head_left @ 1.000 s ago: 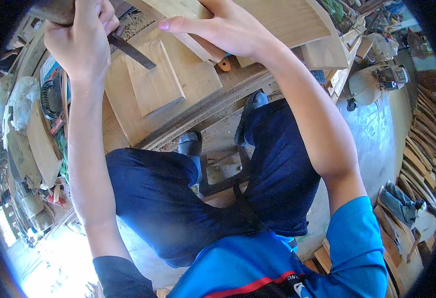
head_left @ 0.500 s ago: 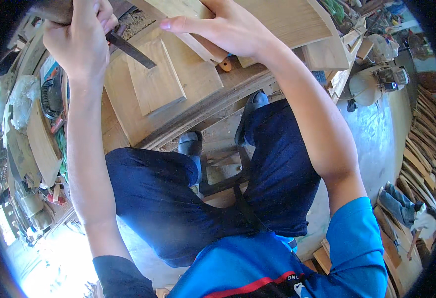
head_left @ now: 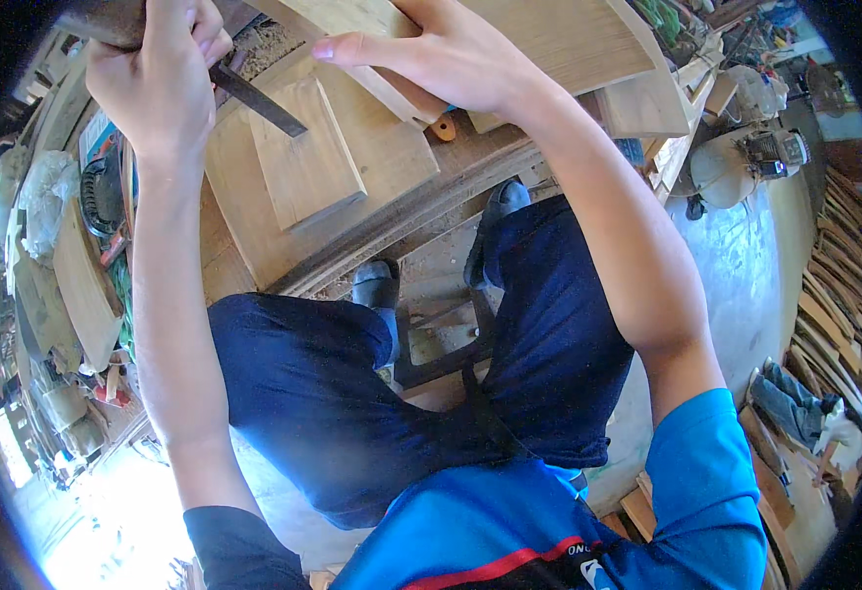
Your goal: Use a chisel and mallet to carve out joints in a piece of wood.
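Note:
At the upper left, my left hand [head_left: 156,93] is closed around a tool with a dark flat bar [head_left: 259,103]. The bar slants over a small pale board, and a thick, rounded brown part [head_left: 107,18] shows on the hand's other side; the full tool is cut off by the frame. My right hand [head_left: 460,59] grips a long piece of wood [head_left: 352,44] standing on edge, its thumb stretched along the near side. Most of its fingers are hidden behind the wood. Below lies the small board [head_left: 308,167] on a wider board [head_left: 402,157].
A curved panel [head_left: 569,44] lies right of my right hand, near an orange-handled tool [head_left: 443,128]. Clutter and a plastic bag [head_left: 48,192] crowd the left. A compressor-like machine [head_left: 736,167] and stacked timber [head_left: 844,265] stand at right. My legs straddle the bench's near edge.
Hardly anything differs. The bar and the boards sit very slightly further left and higher in the picture; both hands keep their grips.

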Demonstrator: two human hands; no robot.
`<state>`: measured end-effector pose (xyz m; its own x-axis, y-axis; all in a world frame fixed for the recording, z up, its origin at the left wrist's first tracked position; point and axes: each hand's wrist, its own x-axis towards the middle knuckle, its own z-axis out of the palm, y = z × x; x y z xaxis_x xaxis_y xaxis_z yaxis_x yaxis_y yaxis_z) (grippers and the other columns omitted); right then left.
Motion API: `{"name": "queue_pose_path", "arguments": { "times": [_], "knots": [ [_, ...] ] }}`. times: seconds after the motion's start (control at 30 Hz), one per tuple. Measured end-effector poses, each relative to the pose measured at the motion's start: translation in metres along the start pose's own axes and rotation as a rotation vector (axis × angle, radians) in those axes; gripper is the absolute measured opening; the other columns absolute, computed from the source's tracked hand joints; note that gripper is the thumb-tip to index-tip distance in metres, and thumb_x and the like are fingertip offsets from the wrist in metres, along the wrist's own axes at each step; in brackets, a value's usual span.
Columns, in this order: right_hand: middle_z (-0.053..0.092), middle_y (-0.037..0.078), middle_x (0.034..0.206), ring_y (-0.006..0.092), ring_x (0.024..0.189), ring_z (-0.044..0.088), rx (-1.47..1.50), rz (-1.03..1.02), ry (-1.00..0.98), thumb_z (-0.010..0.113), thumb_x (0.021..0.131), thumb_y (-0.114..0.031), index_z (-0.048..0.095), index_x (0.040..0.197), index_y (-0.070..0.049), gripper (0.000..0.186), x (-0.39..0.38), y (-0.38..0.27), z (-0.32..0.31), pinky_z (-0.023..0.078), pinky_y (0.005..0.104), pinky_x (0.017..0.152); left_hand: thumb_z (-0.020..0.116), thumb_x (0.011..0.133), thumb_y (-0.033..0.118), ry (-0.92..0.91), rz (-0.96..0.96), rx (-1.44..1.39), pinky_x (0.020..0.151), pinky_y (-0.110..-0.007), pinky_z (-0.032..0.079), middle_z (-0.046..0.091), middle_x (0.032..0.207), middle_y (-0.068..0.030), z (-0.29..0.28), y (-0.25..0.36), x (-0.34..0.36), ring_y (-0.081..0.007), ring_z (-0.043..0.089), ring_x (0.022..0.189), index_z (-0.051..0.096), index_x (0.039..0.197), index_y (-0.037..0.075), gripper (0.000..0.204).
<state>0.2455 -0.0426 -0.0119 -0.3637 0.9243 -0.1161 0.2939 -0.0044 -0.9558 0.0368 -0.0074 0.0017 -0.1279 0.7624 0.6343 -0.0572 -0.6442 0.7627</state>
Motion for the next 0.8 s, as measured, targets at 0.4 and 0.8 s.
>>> {"name": "queue_pose_path", "arguments": {
  "times": [0.4,0.8],
  "knots": [
    [0.070,0.011,0.081,0.0165,0.069,0.068,-0.024,-0.061,0.008,0.074,0.085,-0.055,0.068,0.110,0.006,0.066,0.009,0.011,0.003,0.054,0.0307,0.062,0.064,0.098,0.010,0.007,0.004,-0.006,0.046,-0.025,0.029,0.040,0.062,0.0030,0.001,0.000,-0.003,-0.0068,0.037,0.050,0.055,0.086,0.005,0.016],
    [0.067,0.007,0.067,0.0148,0.062,0.065,-0.182,-0.110,0.191,0.075,0.074,-0.070,0.070,0.090,0.002,0.073,0.008,0.006,0.001,0.051,0.0304,0.061,0.069,0.096,0.012,0.006,-0.060,-0.055,0.044,-0.022,0.029,0.047,0.061,0.0053,0.007,0.006,-0.001,-0.0032,0.040,0.047,0.058,0.093,0.009,0.012]
  ]
}}
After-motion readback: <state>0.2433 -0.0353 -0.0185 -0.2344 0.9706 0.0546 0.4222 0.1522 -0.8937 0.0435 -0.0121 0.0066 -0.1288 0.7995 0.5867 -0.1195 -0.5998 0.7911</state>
